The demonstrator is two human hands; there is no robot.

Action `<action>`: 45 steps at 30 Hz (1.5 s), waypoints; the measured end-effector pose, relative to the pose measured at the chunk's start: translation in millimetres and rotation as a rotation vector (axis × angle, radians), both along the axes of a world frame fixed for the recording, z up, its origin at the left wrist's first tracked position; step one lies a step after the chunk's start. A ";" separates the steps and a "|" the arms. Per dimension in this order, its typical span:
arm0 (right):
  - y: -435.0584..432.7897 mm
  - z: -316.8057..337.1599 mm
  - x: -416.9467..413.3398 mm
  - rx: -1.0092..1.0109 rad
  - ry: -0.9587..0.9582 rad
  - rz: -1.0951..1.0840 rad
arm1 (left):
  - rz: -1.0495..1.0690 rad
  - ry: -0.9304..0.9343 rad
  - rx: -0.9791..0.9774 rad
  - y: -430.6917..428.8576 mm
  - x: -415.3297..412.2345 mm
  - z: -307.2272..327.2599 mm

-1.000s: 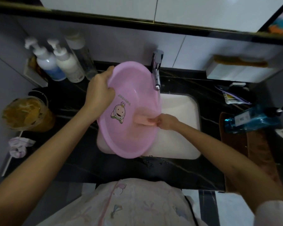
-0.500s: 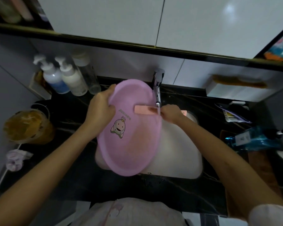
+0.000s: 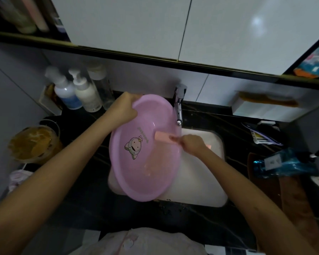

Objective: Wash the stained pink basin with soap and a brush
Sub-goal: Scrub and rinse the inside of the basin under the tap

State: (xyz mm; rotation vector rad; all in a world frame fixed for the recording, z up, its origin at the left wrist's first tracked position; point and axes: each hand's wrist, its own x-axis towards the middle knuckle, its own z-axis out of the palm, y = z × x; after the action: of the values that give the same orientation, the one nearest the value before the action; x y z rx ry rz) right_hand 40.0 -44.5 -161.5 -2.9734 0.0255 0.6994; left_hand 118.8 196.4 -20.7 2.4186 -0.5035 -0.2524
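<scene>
Tilted over the white sink (image 3: 206,190), a round pink plastic basin (image 3: 145,162): left hand (image 3: 122,111) grips its far rim; right hand (image 3: 191,144) pinches a pink brush (image 3: 163,138) inside. Likely light, stiff, slippery; hold the rim.

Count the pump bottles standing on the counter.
2: a bluish pump bottle at the back left, and a white pump bottle right beside it. Others may be hidden behind them.

A clear plastic tub (image 3: 33,142) of yellow-brown contents stands at the left of the black marbled tabletop (image 3: 85,205). A translucent blue bottle (image 3: 284,163) lies at its right.
</scene>
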 end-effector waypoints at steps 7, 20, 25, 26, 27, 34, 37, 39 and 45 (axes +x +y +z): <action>16.6 -22.7 -55.9 0.717 0.421 -0.297 | -0.070 -0.086 0.259 -7.5 -0.9 5.2; 9.2 -19.2 -52.2 0.705 0.647 -0.224 | 0.129 -0.140 0.121 29.9 -75.5 -5.8; -16.5 -10.5 -10.1 0.543 0.302 -0.283 | -0.062 0.046 0.086 11.1 -22.0 2.4; -22.0 -6.0 -2.7 0.407 0.197 -0.219 | -0.083 0.081 0.101 6.7 -14.0 1.8; -25.9 -0.9 2.5 0.248 0.079 -0.113 | -0.104 0.113 0.122 2.1 -8.4 2.2; -31.8 1.4 6.5 0.024 -0.096 0.049 | -0.136 0.146 0.252 -12.2 0.2 5.6; -27.5 -12.7 -13.7 0.365 0.140 -0.377 | -0.093 0.069 0.370 -7.1 -11.4 0.2; -27.7 -25.3 -27.2 0.515 0.236 -0.434 | -0.032 0.025 0.378 1.1 -25.0 -5.9; -25.8 -29.4 -77.1 0.622 0.548 -0.212 | 0.205 -0.071 0.193 30.8 -94.4 -37.5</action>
State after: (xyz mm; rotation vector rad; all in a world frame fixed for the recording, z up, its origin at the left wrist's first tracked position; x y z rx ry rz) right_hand -37.1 -70.3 -190.9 -2.0940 0.1292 1.2012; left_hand 24.3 227.2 -58.2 2.6523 -0.2690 -0.1319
